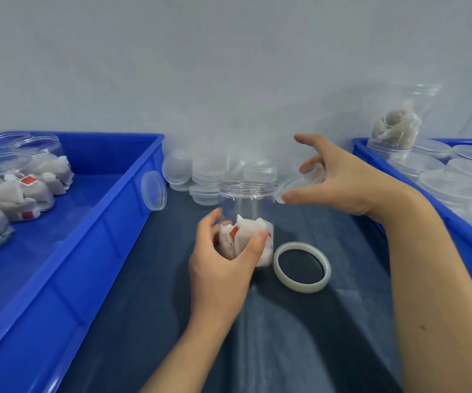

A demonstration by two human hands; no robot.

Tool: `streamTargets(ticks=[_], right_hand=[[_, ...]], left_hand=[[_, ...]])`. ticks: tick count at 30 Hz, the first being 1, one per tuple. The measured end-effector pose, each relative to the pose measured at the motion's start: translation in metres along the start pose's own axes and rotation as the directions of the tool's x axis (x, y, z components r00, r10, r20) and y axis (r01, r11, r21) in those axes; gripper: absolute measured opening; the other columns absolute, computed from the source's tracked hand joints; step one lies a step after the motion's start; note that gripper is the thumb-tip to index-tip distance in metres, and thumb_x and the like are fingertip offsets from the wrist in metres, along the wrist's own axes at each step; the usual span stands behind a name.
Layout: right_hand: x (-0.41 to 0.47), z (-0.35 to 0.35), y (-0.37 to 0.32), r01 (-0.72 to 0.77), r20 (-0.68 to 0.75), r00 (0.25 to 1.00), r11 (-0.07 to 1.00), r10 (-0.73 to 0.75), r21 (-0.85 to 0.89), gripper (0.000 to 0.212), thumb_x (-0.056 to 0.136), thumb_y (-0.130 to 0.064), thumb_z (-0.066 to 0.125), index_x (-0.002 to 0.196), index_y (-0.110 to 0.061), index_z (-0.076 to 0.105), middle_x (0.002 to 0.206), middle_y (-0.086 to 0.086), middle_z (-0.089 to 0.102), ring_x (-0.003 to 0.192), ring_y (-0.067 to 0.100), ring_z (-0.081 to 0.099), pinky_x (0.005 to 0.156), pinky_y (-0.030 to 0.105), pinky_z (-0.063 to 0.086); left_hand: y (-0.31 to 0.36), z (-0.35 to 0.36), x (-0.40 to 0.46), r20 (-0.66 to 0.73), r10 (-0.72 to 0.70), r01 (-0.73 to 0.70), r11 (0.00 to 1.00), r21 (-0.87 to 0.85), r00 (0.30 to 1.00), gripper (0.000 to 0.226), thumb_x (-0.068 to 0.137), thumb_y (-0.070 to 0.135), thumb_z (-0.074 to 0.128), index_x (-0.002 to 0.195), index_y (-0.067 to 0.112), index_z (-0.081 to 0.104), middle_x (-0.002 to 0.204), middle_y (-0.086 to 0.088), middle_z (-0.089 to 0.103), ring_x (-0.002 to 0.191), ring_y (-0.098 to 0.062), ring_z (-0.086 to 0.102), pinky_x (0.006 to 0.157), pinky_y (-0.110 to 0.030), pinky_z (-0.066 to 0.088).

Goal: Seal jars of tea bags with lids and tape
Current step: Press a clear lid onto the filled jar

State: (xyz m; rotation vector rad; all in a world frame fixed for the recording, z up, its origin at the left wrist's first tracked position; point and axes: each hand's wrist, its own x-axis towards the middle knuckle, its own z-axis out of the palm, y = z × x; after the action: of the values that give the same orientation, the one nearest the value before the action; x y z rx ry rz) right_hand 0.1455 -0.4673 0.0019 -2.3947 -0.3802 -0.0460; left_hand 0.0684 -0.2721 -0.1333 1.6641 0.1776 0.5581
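Jar (pixel 246 219): clear plastic, upright mid-mat near tape roll (pixel 302 267); likely light, slippery, best held low. Left hand (pixel 223 259) wraps its base. Right hand (pixel 339 182) pinches lid (pixel 300 184) beside the open mouth.

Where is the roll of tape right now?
The roll of tape lies flat on the dark cloth, just right of the jar that the left hand grips.
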Motion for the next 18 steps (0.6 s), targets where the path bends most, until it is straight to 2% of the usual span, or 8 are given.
streamTargets(ticks=[3, 4, 7, 10, 14, 18], right_hand=[[-0.005, -0.006, -0.001, 0.048, -0.020, 0.999, 0.998, -0.048, 0.044, 0.103, 0.071, -0.055, 0.090, 0.154, -0.055, 0.029, 0.124, -0.013, 0.059, 0.095, -0.002, 0.064, 0.079, 0.018, 0.046], [-0.006, -0.006, -0.001, 0.061, -0.032, 0.998, 0.996, -0.059, 0.072, 0.100, 0.072, -0.056, 0.089, 0.153, -0.055, 0.031, 0.125, -0.012, 0.059, 0.095, -0.004, 0.064, 0.080, 0.020, 0.048], [-0.006, -0.002, -0.002, 0.063, -0.071, 0.996, 0.982, -0.051, 0.179, 0.097, 0.074, -0.062, 0.086, 0.154, -0.053, 0.033, 0.126, -0.011, 0.057, 0.102, 0.001, 0.069, 0.087, 0.029, 0.057], [-0.004, 0.005, -0.003, 0.043, -0.070, 0.997, 0.967, -0.026, 0.252, 0.104, 0.067, -0.072, 0.082, 0.155, -0.048, 0.032, 0.127, -0.009, 0.058, 0.104, 0.011, 0.072, 0.088, 0.037, 0.063], [0.000, 0.011, -0.007, 0.056, 0.026, 0.998, 0.982, -0.061, 0.182, 0.103, 0.066, -0.075, 0.077, 0.156, -0.045, 0.036, 0.116, -0.019, 0.065, 0.105, 0.005, 0.071, 0.090, 0.035, 0.060], [0.001, 0.013, -0.012, 0.067, 0.129, 0.988, 0.992, -0.080, 0.103, 0.079, 0.071, -0.076, 0.073, 0.142, -0.048, 0.056, 0.120, -0.022, 0.064, 0.112, -0.002, 0.065, 0.100, 0.031, 0.053]], left_hand=[[0.001, -0.001, 0.000, 0.002, 0.011, -0.011, 1.000, -0.016, 1.000, 0.066, 0.063, 0.072, 0.078, 0.124, 0.059, 0.057, 0.114, 0.043, 0.065, 0.108, 0.016, 0.063, 0.082, -0.005, 0.048], [0.002, -0.001, 0.000, 0.011, 0.017, -0.017, 1.000, -0.013, 1.000, 0.068, 0.064, 0.071, 0.078, 0.128, 0.058, 0.058, 0.115, 0.039, 0.067, 0.109, 0.013, 0.064, 0.086, -0.008, 0.050], [0.003, -0.001, -0.003, 0.047, 0.026, -0.025, 1.000, -0.009, 0.999, 0.083, 0.065, 0.073, 0.080, 0.141, 0.046, 0.058, 0.121, 0.026, 0.071, 0.116, 0.005, 0.066, 0.101, -0.032, 0.056], [0.005, -0.001, -0.005, 0.075, 0.038, -0.039, 0.999, 0.008, 0.996, 0.084, 0.063, 0.072, 0.082, 0.140, 0.050, 0.057, 0.120, 0.024, 0.072, 0.117, 0.000, 0.067, 0.102, -0.039, 0.057], [0.007, -0.001, -0.007, 0.099, 0.066, -0.072, 0.996, 0.053, 0.993, 0.087, 0.057, 0.072, 0.082, 0.139, 0.054, 0.057, 0.122, 0.019, 0.069, 0.119, -0.002, 0.065, 0.102, -0.039, 0.056], [0.007, 0.000, -0.009, 0.127, 0.076, -0.083, 0.995, 0.052, 0.989, 0.086, 0.058, 0.071, 0.085, 0.139, 0.056, 0.057, 0.123, 0.017, 0.069, 0.118, -0.004, 0.066, 0.102, -0.040, 0.057]])
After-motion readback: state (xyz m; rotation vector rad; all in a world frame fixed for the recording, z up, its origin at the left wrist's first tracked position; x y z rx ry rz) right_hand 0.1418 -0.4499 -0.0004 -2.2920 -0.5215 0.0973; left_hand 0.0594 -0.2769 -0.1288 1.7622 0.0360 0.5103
